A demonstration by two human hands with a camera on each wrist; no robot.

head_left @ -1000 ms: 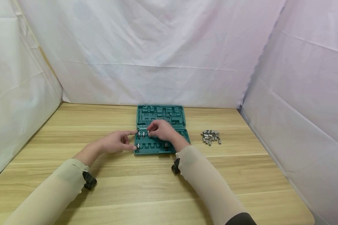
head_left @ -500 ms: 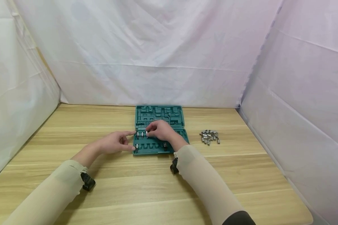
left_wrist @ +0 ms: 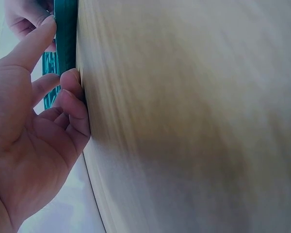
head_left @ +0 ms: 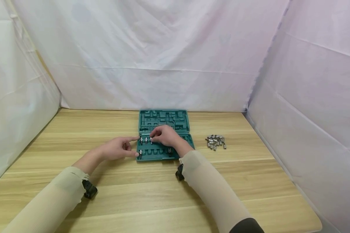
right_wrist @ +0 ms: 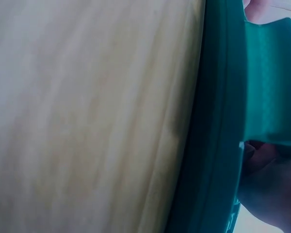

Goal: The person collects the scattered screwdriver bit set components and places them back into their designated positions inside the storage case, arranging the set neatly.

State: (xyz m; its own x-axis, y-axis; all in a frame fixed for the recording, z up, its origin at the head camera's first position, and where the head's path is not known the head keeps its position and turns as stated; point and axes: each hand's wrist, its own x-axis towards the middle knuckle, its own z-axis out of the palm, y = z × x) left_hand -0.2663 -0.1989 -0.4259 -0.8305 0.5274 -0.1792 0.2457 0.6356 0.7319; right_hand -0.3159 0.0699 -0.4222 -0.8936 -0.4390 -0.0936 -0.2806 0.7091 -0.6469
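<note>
Pinching a small silver socket bit (head_left: 151,140) between thumb and finger, the right hand (head_left: 164,136) has it at the far row of an open green case (head_left: 178,121), can't tell if it's fully seated. Its long axis runs roughly near-to-far, lined up with two dark-tipped bits (head_left: 146,140) just left. Bit's shiny, partly hidden; any markings are too small to read. Left hand (head_left: 115,149) isn't gripping, thumb and index spread against the case's left edge.

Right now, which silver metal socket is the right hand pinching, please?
In the far row of the green plastic case, the third-from-left silver metal socket; the right hand pinches no other.
</note>
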